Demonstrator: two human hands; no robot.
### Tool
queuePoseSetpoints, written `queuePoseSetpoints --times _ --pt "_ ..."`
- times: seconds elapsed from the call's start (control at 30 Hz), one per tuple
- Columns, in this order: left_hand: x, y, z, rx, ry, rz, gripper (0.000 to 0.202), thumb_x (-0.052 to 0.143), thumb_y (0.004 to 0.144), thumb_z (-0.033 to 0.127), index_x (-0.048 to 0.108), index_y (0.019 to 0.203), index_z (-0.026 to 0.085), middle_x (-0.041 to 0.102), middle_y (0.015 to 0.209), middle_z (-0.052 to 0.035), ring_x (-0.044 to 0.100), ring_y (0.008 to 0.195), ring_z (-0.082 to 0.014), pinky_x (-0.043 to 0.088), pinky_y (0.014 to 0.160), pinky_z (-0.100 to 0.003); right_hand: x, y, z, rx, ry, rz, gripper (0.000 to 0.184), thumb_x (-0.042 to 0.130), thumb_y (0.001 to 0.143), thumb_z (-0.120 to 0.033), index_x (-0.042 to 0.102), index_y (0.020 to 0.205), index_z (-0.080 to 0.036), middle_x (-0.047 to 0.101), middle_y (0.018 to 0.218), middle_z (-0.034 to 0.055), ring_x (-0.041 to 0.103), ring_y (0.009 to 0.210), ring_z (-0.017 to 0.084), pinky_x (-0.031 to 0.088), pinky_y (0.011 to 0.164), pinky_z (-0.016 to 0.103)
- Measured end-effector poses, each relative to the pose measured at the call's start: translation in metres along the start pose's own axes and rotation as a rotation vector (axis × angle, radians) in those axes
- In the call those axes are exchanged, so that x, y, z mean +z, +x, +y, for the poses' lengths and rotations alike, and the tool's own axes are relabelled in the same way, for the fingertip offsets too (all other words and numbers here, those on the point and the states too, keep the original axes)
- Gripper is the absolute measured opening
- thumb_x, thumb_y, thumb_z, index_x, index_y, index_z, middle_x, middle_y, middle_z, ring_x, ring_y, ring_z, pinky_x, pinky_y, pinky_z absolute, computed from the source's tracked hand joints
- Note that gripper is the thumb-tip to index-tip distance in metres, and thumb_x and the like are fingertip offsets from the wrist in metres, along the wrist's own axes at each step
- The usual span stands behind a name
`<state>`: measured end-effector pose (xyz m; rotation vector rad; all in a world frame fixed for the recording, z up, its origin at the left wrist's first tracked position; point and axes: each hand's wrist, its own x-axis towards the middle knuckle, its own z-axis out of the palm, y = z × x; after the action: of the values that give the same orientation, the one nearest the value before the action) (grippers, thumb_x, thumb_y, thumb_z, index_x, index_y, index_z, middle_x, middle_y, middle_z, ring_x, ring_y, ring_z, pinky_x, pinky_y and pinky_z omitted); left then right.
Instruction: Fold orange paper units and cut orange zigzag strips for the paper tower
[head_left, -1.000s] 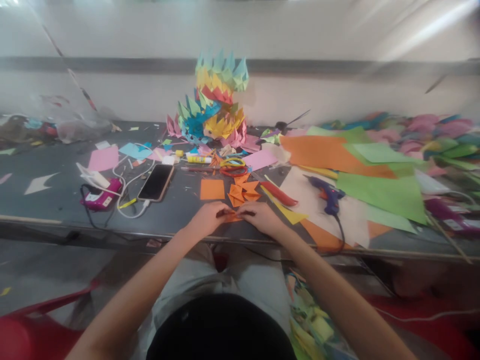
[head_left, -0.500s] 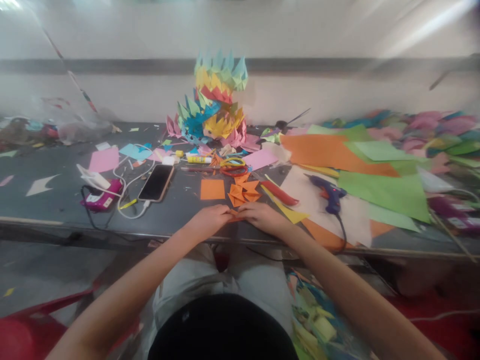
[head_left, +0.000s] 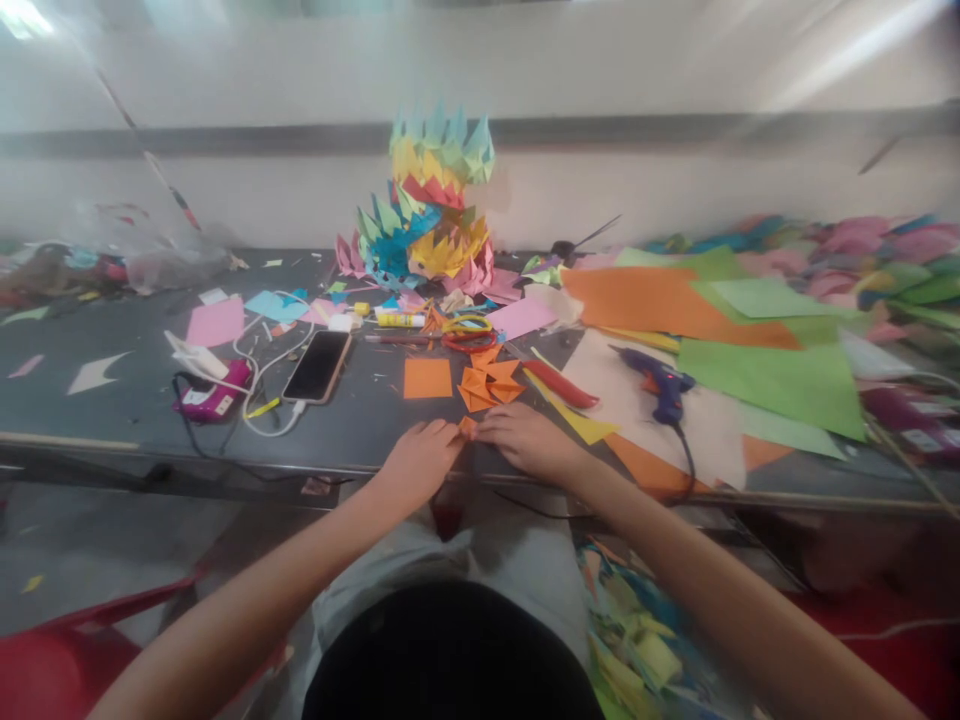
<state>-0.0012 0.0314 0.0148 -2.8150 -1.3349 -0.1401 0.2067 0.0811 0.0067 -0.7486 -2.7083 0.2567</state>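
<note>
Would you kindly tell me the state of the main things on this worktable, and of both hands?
Left hand: fingertips at the small orange paper, grip unclear
Right hand: likewise
Small orange paper: between the hands, mostly hidden
Orange square: flat
Orange origami pieces: folded, grouped
Smartphone: screen dark, cable plugged in
Hot glue gun: lying down, cord attached
Glue stick: lying down
Multicoloured origami stack: standing
</note>
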Motion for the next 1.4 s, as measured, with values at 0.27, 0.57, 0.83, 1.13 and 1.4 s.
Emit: queuePoseSetpoints --times 0.27,0.57,0.83,1.13,1.4 --pt "0.013 -0.025 0.024 -0.157 -0.162 0.135 0.059 0.046 0.083 0.045 0.042 0.131 0.01 0.044 0.135 -0.0139 0.037 0.126 -0.0273 0.029 0.103 -0.044 -0.005 -0.02 -0.019 0.17 0.024 -0.022 0.041 0.046 0.084 -0.021 0.054 0.123 -0.028 0.057 0.125 0.0024 0.043 0.123 0.024 0.034 0.099 0.048" --pt "0.005 0.005 -0.031 -0.274 -0.399 0.275 0.029 0.046 0.088 0.033 0.062 0.107 0.019 0.065 0.109 -0.0073 0.057 0.103 -0.0185 0.044 0.091 -0.034 0.003 -0.028 -0.028 0.349 0.036 0.069 0.037 0.045 0.088 -0.031 0.055 0.123 -0.022 0.056 0.125 0.0057 0.046 0.121 0.024 0.04 0.097 0.044" --pt "0.019 0.027 -0.059 -0.318 -0.165 0.299 0.022 0.049 0.087 0.025 0.062 0.103 0.017 0.066 0.101 -0.0083 0.059 0.097 -0.0202 0.045 0.087 -0.035 0.006 -0.013 0.003 0.539 -0.174 0.189 0.037 0.049 0.085 -0.034 0.058 0.118 -0.02 0.057 0.125 0.0096 0.049 0.116 0.027 0.035 0.098 0.048" --pt "0.003 -0.002 -0.014 -0.184 -0.251 0.474 0.021 0.046 0.089 0.028 0.062 0.1 0.019 0.067 0.097 -0.0054 0.06 0.089 -0.0167 0.047 0.082 -0.031 0.001 0.003 -0.04 0.667 0.665 0.367 0.032 0.041 0.086 -0.043 0.062 0.082 -0.019 0.065 0.072 0.0037 0.06 0.066 0.017 0.048 0.059 0.029" --pt "0.013 -0.002 -0.002 -0.407 -0.777 0.547 0.054 0.056 0.082 0.035 0.038 0.129 0.016 0.052 0.125 -0.0139 0.053 0.11 -0.0217 0.048 0.085 -0.034 -0.002 0.011 -0.034 0.633 0.948 0.373 0.026 0.056 0.076 -0.041 0.058 0.072 -0.016 0.06 0.067 -0.0005 0.054 0.061 0.012 0.043 0.058 0.025"
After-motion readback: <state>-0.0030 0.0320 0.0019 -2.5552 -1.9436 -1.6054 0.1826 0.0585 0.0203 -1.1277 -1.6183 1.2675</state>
